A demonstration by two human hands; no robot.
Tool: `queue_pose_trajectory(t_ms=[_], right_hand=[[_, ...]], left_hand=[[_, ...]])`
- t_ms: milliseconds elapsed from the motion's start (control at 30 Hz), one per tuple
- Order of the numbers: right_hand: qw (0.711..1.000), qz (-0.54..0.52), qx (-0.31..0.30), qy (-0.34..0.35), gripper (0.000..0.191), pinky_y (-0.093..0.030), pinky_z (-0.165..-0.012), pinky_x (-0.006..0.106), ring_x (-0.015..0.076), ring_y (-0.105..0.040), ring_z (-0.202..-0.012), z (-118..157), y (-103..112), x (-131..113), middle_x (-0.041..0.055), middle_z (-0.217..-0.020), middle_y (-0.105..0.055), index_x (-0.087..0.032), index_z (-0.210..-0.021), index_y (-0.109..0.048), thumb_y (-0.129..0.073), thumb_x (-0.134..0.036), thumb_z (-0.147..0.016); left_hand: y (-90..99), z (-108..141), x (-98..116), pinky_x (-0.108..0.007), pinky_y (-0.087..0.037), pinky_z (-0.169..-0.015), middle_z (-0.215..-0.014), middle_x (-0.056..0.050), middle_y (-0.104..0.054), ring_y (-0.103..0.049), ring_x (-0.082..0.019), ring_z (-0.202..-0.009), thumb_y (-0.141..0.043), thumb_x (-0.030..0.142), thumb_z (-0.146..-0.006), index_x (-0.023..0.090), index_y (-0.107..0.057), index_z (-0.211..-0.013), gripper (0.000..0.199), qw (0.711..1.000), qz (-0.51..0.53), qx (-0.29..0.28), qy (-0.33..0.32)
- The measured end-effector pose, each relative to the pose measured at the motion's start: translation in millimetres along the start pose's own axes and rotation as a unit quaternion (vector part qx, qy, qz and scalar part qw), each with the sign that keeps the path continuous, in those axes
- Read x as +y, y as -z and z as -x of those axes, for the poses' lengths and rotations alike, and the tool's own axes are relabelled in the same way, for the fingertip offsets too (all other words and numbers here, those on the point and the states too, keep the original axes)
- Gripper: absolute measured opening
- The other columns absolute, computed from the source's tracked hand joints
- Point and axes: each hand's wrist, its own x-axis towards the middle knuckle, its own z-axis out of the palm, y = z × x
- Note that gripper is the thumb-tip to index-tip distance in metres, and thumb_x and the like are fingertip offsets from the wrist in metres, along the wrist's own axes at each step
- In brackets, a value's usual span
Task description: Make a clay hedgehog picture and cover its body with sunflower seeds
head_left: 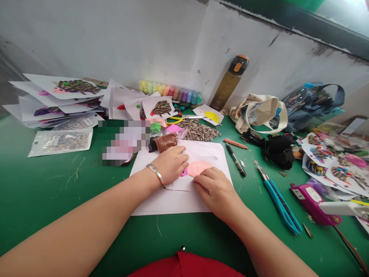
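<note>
White paper sheets (pixel 170 206) lie on the green table in front of me. A flat pink clay shape (pixel 198 168) is on the top sheet, with a small magenta piece (pixel 183 172) at its left end. My left hand (pixel 172 164), a silver bracelet at its wrist, rests on the paper beside the magenta piece with its fingers spread a little. At the lower edge of the pink shape, my right hand (pixel 211 186) has its fingers curled together; what they grip, if anything, is hidden.
Sunflower seeds (pixel 200 130) and a brown clay packet (pixel 167 142) lie behind the paper. A black pen (pixel 235 159), an orange pencil (pixel 236 144) and a blue cutter (pixel 281 204) are at the right. A bottle (pixel 229 84) leans against the wall.
</note>
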Motion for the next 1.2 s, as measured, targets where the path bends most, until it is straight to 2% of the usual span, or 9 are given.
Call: queue_pose_trajectory(t_ms=[200, 333, 500, 900, 1033, 1200], right_hand=[[0.999, -0.009, -0.049, 0.006, 0.026, -0.041, -0.078, 0.034, 0.0207, -0.054, -0.084, 5, 12, -1, 0.0072, -0.086, -0.063, -0.019, -0.105, -0.068, -0.044, -0.018, -0.094], [0.997, -0.003, -0.083, 0.011, 0.029, -0.039, -0.079, 0.033, 0.0203, -0.054, -0.088, 8, 22, 0, 0.0068, -0.089, -0.064, -0.018, -0.114, -0.064, -0.043, -0.016, -0.094], [0.994, 0.037, -0.106, 0.015, 0.026, -0.036, -0.076, 0.031, 0.0188, -0.051, -0.085, 9, 25, -3, 0.0059, -0.088, -0.061, -0.019, -0.107, -0.064, -0.044, -0.012, -0.092], [0.986, 0.069, -0.150, 0.019, 0.020, -0.032, -0.075, 0.030, 0.0174, -0.046, -0.081, 13, 27, -8, 0.0050, -0.089, -0.057, -0.020, -0.100, -0.059, -0.042, -0.014, -0.093], [0.985, 0.061, -0.160, 0.018, 0.023, -0.032, -0.075, 0.030, 0.0175, -0.048, -0.083, 13, 29, -8, 0.0046, -0.089, -0.056, -0.020, -0.108, -0.057, -0.040, -0.013, -0.094], [0.983, 0.097, -0.153, 0.030, 0.029, -0.030, -0.071, 0.030, 0.0168, -0.044, -0.075, 12, 25, -10, 0.0041, -0.090, -0.056, -0.022, -0.113, -0.056, -0.043, -0.011, -0.090]], left_hand=[[3.1, 3, 12, -0.041, -0.042, -0.097, -0.110, -0.012, -0.060, -0.051, -0.024, -0.105, -0.045, 0.021, -0.093, 0.014, -0.066, -0.088, 0.023, 0.998, 0.033, 0.042, -0.036], [3.0, 3, 17, -0.042, -0.041, -0.097, -0.106, -0.012, -0.061, -0.051, -0.024, -0.104, -0.044, 0.022, -0.093, 0.015, -0.066, -0.090, 0.023, 0.997, 0.050, 0.028, -0.050], [0.8, 0, 19, -0.041, -0.041, -0.095, -0.095, -0.008, -0.059, -0.050, -0.023, -0.098, -0.052, 0.024, -0.090, 0.016, -0.064, -0.085, 0.015, 0.998, 0.045, -0.011, -0.048], [-0.2, -3, 19, -0.039, -0.040, -0.091, -0.094, -0.007, -0.058, -0.049, -0.023, -0.095, -0.054, 0.029, -0.089, 0.017, -0.064, -0.088, 0.015, 0.998, 0.042, -0.045, -0.025], [-0.5, -2, 19, -0.040, -0.040, -0.091, -0.096, -0.007, -0.059, -0.049, -0.023, -0.096, -0.054, 0.027, -0.089, 0.017, -0.065, -0.092, 0.015, 0.998, 0.045, -0.045, -0.024], [-1.6, -1, 19, -0.040, -0.040, -0.090, -0.095, -0.007, -0.059, -0.050, -0.023, -0.095, -0.052, 0.027, -0.090, 0.017, -0.065, -0.089, 0.016, 0.998, 0.052, -0.034, -0.026]])
